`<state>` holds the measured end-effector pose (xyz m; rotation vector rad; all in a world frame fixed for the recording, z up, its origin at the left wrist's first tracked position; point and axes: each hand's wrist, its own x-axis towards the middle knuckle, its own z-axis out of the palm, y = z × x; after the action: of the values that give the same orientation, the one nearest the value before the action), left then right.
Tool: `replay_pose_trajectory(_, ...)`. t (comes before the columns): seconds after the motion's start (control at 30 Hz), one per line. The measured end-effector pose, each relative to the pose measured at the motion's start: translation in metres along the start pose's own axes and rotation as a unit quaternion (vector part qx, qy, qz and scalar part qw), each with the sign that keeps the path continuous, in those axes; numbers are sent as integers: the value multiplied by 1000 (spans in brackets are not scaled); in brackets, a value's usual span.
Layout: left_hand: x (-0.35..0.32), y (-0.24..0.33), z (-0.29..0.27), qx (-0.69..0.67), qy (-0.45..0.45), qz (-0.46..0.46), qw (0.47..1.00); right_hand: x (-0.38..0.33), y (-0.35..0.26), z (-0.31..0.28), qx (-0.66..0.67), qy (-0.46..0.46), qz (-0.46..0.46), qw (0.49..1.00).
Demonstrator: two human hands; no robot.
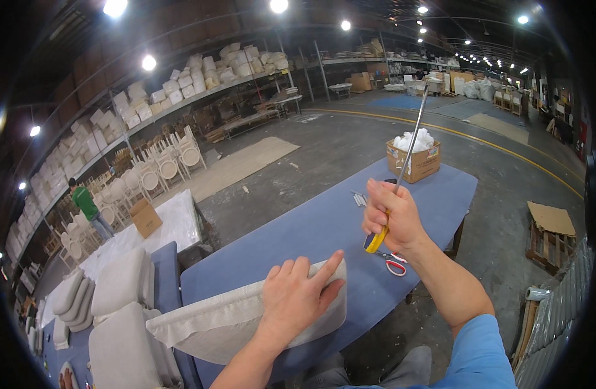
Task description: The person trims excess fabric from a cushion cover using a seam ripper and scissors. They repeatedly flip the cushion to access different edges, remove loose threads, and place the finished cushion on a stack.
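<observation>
Blue-covered surface (298, 236) in a furniture warehouse, with a pale fabric cushion (226, 318) lying at its near edge. Left hand (297, 299) pressed flat and open on top of the cushion, fingers spread toward the far end. Right hand (390, 217) raised just above the surface and closed in a fist around the yellow handle of a long metal rod (409, 146), shaft slanting up and away. Red-handled scissors (394, 262) lying on the surface just beneath that hand. Cardboard box (413, 160) heaped with white stuffing at the far end of the surface. More finished cushions (119, 305) stacked at lower left, unfinished chairs (168, 165) ranked below the shelving, and a person in a green shirt (85, 202) standing well apart among them.
</observation>
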<state>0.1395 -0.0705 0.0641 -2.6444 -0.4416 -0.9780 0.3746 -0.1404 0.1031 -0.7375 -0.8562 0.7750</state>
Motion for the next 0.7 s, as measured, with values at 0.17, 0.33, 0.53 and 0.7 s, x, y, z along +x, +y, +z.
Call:
replay_pose_trajectory(0.17, 3, 0, 0, -7, 0, -6, 1000, -1, -1, -1, 14, -12, -15, 1000)
replay_pose_trajectory(0.33, 2, -1, 8, -20, 10, -28, 999, 0, -8, 23, 24, -56, 9, 998)
replay_pose_trajectory(0.53, 1, 1, 6, -19, -2, -36, 999, 14, -13, 45, 90, -96, -21, 991)
replay_pose_trajectory(0.7, -1, 5, 4, -19, -2, -31, 999, 22, -2, 48, -5, -89, 68, 994)
